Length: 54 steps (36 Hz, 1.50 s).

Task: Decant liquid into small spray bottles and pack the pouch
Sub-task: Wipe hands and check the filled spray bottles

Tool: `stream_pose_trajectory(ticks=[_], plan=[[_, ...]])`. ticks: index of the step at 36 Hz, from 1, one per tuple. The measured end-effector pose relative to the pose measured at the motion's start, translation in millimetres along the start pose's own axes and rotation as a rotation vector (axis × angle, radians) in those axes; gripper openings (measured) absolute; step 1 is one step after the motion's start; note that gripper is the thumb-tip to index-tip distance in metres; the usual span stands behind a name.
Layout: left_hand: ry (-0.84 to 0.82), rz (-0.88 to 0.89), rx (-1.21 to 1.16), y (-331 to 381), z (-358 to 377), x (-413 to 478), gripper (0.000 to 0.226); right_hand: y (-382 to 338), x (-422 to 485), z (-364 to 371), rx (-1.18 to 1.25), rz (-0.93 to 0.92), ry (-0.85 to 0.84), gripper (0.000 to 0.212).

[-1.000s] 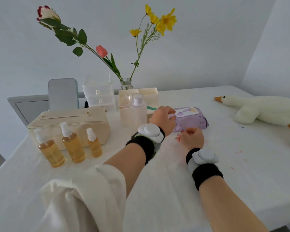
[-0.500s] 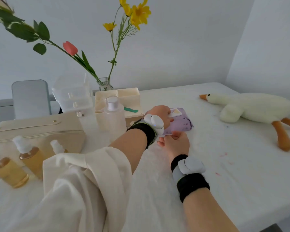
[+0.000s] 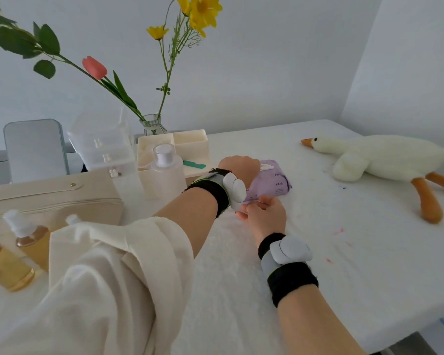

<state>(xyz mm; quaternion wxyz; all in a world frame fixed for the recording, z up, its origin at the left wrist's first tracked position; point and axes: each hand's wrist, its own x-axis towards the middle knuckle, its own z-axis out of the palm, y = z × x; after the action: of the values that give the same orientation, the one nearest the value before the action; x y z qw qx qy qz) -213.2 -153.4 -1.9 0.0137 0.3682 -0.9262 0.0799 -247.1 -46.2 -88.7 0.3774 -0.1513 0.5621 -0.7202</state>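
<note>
Left hand curls over wipes pack, right hand pinches its near edge; soft, slick, probably best gripped at both ends.

A table fills the lower frame. At the lower left stand two spray bottles, with the pouch just behind them and a sleeve in front, hiding part of them. Behind the pouch, at the left edge, a mirror stands upright; to its right sits a drawer box, then a tray with a vase behind it. A tall bottle stands before the tray. At the centre lies a pack of wipes, right of the tall bottle; the left hand lies on top of it and the right hand holds its near edge. A toy goose lies at the right, well apart.
</note>
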Motion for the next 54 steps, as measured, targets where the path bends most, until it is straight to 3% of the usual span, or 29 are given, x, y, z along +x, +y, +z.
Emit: stream_pose_trajectory(ticks=[10, 14, 17, 20, 22, 27, 32, 35, 40, 45, 47, 54], plan=[[0.242, -0.035, -0.102, -12.1, -25.3, -5.2, 0.024, -0.1, -0.2, -1.5, 0.003, -0.07, 0.033, 0.036], [0.282, -0.043, -0.167, -9.9, -42.9, -7.3, 0.025, -2.9, -6.3, 1.3, -0.025, -0.114, 0.06, 0.026], [0.285, -0.046, -0.177, -5.5, -48.3, -10.0, 0.027, -5.3, -10.8, 1.8, -0.213, -0.312, 0.141, 0.015], [0.286, -0.053, -0.204, -6.3, -48.6, -13.5, 0.025, -9.5, -12.1, 0.5, -0.405, -0.589, 0.193, 0.016], [0.279, -0.052, -0.217, -7.9, -48.3, -16.3, 0.025, -14.6, -8.8, -1.0, -0.549, -0.668, 0.214, 0.022], [0.239, -0.038, -0.246, -11.6, -46.2, -20.0, 0.028, -32.8, 6.2, 3.3, -0.905, -0.686, 0.203, 0.029], [0.178, -0.016, -0.301, -17.0, -39.3, -22.8, 0.033, -40.4, 16.8, 14.4, -1.243, -0.763, 0.175, 0.014], [0.165, -0.004, -0.337, -21.3, -33.6, -22.6, 0.033, -41.0, 24.0, 20.0, -1.387, -0.764, 0.165, 0.022], [0.205, -0.05, -0.476, -23.5, -22.6, -22.5, 0.044, -44.3, 32.8, 20.2, -1.205, -0.661, 0.148, 0.023], [0.31, -0.123, -0.623, -23.9, -10.6, -28.0, 0.039, -52.7, 43.4, 18.9, -0.963, -0.549, 0.148, 0.011], [0.301, -0.125, -0.648, -24.3, -10.0, -29.8, 0.04, -54.4, 46.2, 18.0, -0.905, -0.568, 0.134, 0.007], [0.203, -0.034, -0.578, -20.9, 2.9, -29.9, 0.025, -52.6, 45.0, 14.7, -0.842, -0.692, 0.097, 0.022]])
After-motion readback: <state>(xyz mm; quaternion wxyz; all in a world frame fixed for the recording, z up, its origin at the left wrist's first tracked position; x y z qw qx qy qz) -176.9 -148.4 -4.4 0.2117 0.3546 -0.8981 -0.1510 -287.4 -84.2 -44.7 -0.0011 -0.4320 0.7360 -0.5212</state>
